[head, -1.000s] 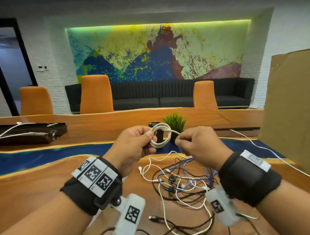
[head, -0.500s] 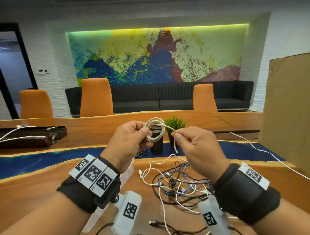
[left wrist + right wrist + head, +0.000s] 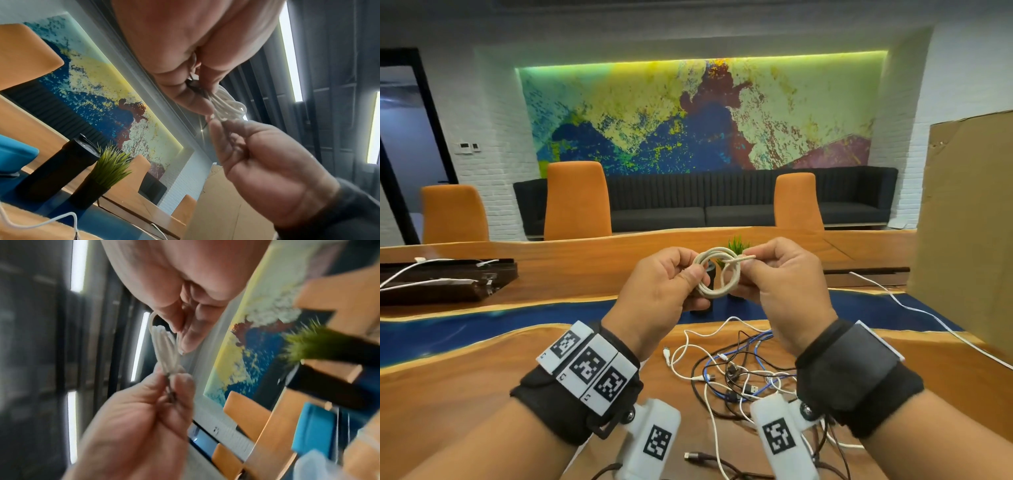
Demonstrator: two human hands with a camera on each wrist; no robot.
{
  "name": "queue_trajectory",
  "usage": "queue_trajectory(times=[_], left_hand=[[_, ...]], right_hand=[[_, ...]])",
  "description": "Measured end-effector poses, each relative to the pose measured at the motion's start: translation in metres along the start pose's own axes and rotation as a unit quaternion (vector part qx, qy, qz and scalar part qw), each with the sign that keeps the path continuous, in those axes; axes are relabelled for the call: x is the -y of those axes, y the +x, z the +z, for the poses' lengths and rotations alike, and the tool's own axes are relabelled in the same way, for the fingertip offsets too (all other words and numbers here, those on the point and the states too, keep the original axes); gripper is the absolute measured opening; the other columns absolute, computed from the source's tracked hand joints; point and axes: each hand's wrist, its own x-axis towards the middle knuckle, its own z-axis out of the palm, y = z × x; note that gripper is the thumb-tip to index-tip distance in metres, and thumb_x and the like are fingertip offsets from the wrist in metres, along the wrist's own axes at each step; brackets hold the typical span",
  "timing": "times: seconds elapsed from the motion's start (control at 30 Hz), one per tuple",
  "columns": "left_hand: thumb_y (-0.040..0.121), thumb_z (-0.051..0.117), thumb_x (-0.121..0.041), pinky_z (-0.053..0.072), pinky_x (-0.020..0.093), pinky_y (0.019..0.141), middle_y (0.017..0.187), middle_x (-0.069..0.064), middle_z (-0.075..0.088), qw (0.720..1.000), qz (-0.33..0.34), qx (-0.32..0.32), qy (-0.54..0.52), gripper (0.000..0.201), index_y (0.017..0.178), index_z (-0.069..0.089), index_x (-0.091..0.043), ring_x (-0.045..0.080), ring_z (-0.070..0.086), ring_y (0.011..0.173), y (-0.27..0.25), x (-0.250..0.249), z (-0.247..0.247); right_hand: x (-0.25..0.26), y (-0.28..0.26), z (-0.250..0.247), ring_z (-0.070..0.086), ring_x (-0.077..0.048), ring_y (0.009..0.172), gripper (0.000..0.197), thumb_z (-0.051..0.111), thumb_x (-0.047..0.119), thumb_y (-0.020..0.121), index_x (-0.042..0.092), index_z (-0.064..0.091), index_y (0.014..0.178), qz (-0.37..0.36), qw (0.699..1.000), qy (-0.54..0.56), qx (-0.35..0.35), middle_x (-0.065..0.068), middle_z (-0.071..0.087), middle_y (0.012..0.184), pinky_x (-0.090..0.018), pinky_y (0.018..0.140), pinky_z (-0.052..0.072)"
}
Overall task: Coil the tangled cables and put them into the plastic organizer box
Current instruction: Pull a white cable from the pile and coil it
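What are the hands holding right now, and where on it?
A coiled white cable: the left hand pinches the coil's left side, and the right hand pinches its loose end at the right.

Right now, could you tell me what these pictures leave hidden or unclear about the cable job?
- Plastic organizer box: not identifiable in any view.
- White cable coil: its left side sits inside the left hand; in the head view the right hand pinches the tail.
- Cable pile: the wrist cameras and the frame's bottom edge cover its near part.
- Right wrist view: motion blur smears the plant.
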Motion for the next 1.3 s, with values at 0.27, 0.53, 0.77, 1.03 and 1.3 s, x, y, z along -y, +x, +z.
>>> queue_trajectory(times=[0.27,0.53,0.77,1.03,1.3], left_hand=[[0.102,0.051,-0.005,0.055,0.022,0.060,0.084,0.006,0.072,0.999,0.047,0.001,0.027,0.015,0.100,0.065,-0.010,0.009,0.069,0.071,0.000,0.010,0.006],[0.101,0.053,-0.005,0.060,0.047,0.071,0.084,0.009,0.070,0.995,0.090,-0.032,0.033,0.013,0.097,0.064,-0.010,0.021,0.068,0.072,0.005,0.005,0.016],[0.101,0.054,-0.010,0.055,0.040,0.071,0.084,0.005,0.069,0.980,0.126,-0.115,0.102,0.012,0.095,0.063,-0.014,0.017,0.063,0.075,0.006,0.019,0.014],[0.106,0.045,-0.011,0.053,0.022,0.052,0.076,0.006,0.065,0.981,-0.024,-0.156,-0.117,0.020,0.090,0.058,-0.009,0.007,0.064,0.056,0.009,0.015,0.015],[0.106,0.045,-0.013,0.055,0.026,0.050,0.066,0.000,0.064,0.969,-0.084,-0.042,-0.229,0.018,0.097,0.060,-0.007,0.011,0.058,0.056,0.001,0.011,0.012]], right_hand=[[-0.005,-0.005,0.001,0.063,-0.032,0.092,0.020,0.052,0.014,0.091,0.004,0.070,0.090,0.215,0.951,0.199,0.097,-0.016,0.068,0.090,-0.047,0.087,0.053],[-0.011,-0.011,-0.019,0.061,-0.028,0.098,0.020,0.063,0.027,0.074,0.012,0.070,0.086,0.227,0.889,0.283,0.281,-0.014,0.063,0.103,-0.047,0.081,0.046],[0.001,-0.015,-0.005,0.062,-0.019,0.061,0.010,0.059,0.009,0.095,0.011,0.063,0.104,0.179,0.956,0.086,0.217,-0.007,0.062,0.070,-0.026,0.053,0.055],[0.001,-0.026,0.007,0.064,-0.022,0.056,0.009,0.055,0.013,0.099,0.010,0.059,0.091,0.073,0.966,-0.142,0.201,-0.009,0.064,0.065,-0.030,0.051,0.054],[0.002,-0.020,-0.005,0.062,-0.015,0.053,0.013,0.064,0.008,0.093,0.012,0.064,0.081,0.064,0.921,-0.232,0.306,-0.008,0.065,0.066,-0.026,0.050,0.052]])
